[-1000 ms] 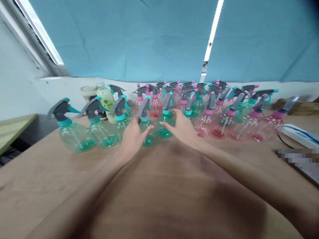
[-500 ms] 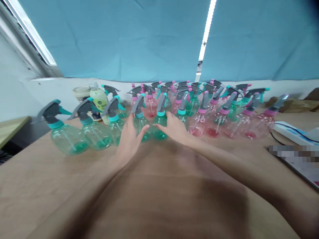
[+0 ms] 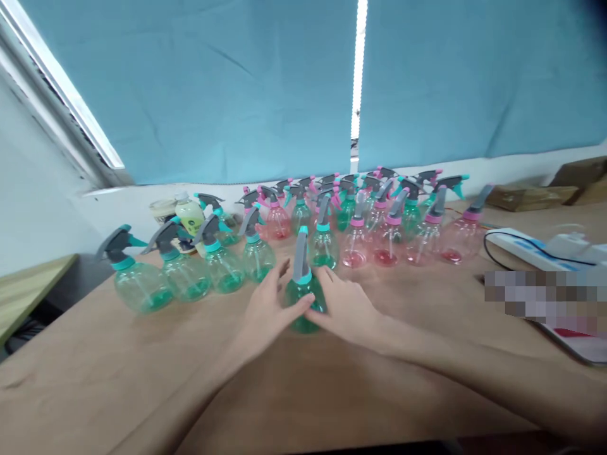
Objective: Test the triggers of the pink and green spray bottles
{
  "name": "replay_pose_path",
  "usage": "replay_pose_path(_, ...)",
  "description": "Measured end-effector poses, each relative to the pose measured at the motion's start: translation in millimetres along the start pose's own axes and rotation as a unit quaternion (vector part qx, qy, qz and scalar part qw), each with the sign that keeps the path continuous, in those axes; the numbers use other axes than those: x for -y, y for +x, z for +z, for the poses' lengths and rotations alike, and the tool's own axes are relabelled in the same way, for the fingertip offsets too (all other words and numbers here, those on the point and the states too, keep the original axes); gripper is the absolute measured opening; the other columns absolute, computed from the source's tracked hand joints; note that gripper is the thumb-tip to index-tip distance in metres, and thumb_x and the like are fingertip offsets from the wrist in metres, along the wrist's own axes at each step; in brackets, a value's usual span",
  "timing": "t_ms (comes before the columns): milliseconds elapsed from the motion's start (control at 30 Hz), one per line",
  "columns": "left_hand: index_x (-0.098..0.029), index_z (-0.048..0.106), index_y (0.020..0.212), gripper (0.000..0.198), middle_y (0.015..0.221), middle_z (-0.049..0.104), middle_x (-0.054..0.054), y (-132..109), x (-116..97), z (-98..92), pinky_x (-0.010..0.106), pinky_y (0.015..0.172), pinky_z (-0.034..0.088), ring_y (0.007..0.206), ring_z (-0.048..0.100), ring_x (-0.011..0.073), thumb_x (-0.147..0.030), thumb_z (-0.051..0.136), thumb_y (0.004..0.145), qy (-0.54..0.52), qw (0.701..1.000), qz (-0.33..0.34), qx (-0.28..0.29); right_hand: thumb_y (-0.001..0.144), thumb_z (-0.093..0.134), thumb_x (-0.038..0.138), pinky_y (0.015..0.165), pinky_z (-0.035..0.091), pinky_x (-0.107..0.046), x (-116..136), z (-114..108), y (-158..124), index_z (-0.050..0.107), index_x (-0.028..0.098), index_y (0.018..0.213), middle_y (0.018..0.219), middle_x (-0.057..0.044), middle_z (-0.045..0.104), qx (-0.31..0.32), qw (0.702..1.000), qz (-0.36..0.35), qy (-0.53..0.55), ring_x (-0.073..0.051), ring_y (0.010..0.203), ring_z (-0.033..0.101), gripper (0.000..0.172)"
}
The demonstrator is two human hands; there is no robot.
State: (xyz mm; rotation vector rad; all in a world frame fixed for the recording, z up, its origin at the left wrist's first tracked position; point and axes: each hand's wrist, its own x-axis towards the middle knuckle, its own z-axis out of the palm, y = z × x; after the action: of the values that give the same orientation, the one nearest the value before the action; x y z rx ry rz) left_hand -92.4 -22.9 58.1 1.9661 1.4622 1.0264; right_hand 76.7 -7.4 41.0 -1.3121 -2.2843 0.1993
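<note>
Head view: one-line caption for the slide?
Left hand and right hand cup one green spray bottle upright on the wooden table, in front of rows of green bottles and pink bottles.

Pink spray bottles, power strip

No writing can be read anywhere. The pale yellow bottle at the far left, behind the row of green sprayers, carries a label with a green mark, too blurred to make out. The green spray bottle near the middle shows plain plastic. The flat item at the right edge of the table is mostly hidden under a mosaic patch.
</note>
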Motion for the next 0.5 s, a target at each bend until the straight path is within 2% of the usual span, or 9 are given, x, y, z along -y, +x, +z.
replay_pose_path(100, -0.018, 0.048, 0.127, 0.054, 0.128, 0.062, 0.014, 5, -25, 23.0, 0.042, 0.091, 0.052, 0.112, 0.064, 0.0289, -0.039, 0.066, 0.081, -0.088, 0.996, 0.022, 0.004, 0.084, 0.061, 0.054, 0.057, 0.05, -0.036, -5, -13, -24, 0.054, 0.016, 0.108, 0.102, -0.011, 0.063, 0.011, 1.0, -0.021, 0.005, -0.028, 0.082, 0.067, 0.046)
replay_pose_path(167, -0.016, 0.049, 0.124, 0.051, 0.122, 0.064, 0.013, 5, -39, 37.0, 0.039, 0.084, 0.055, 0.101, 0.068, 0.0264, -0.038, 0.065, 0.08, -0.128, 0.992, 0.014, -0.004, 0.08, 0.063, 0.062, 0.055, 0.05, -0.036, -11, -20, -36, 0.056, 0.016, 0.106, 0.101, -0.011, 0.062, 0.003, 1.0, -0.029, -0.001, -0.029, 0.082, 0.066, 0.054)
replay_pose_path(267, -0.018, 0.05, 0.12, 0.047, 0.119, 0.064, 0.011, 6, -54, 53.1, 0.037, 0.082, 0.055, 0.094, 0.068, 0.0232, -0.036, 0.066, 0.081, -0.155, 0.987, 0.028, -0.004, 0.074, 0.064, 0.069, 0.054, 0.051, -0.037, -23, -27, -48, 0.058, 0.015, 0.103, 0.099, -0.011, 0.062, -0.005, 1.0, -0.02, -0.008, -0.028, 0.079, 0.066, 0.061)
replay_pose_path(400, -0.022, 0.056, 0.114, 0.032, 0.114, 0.065, 0.005, 16, -64, 70.4, 0.034, 0.085, 0.052, 0.098, 0.065, 0.0212, -0.032, 0.064, 0.086, -0.169, 0.983, 0.072, 0.001, 0.074, 0.063, 0.068, 0.057, 0.053, -0.039, -35, -26, -51, 0.056, 0.015, 0.11, 0.102, -0.013, 0.061, -0.022, 0.999, -0.026, -0.003, -0.029, 0.081, 0.066, 0.065)
replay_pose_path(500, -0.022, 0.06, 0.107, 0.018, 0.1, 0.066, 0.002, 31, -61, 83.3, 0.032, 0.086, 0.05, 0.097, 0.064, 0.0193, -0.026, 0.059, 0.089, -0.178, 0.979, 0.099, 0.001, 0.074, 0.064, 0.066, 0.062, 0.055, -0.043, -46, -24, -45, 0.052, 0.014, 0.117, 0.11, -0.015, 0.059, -0.033, 0.999, -0.021, 0.036, -0.031, 0.087, 0.065, 0.068)
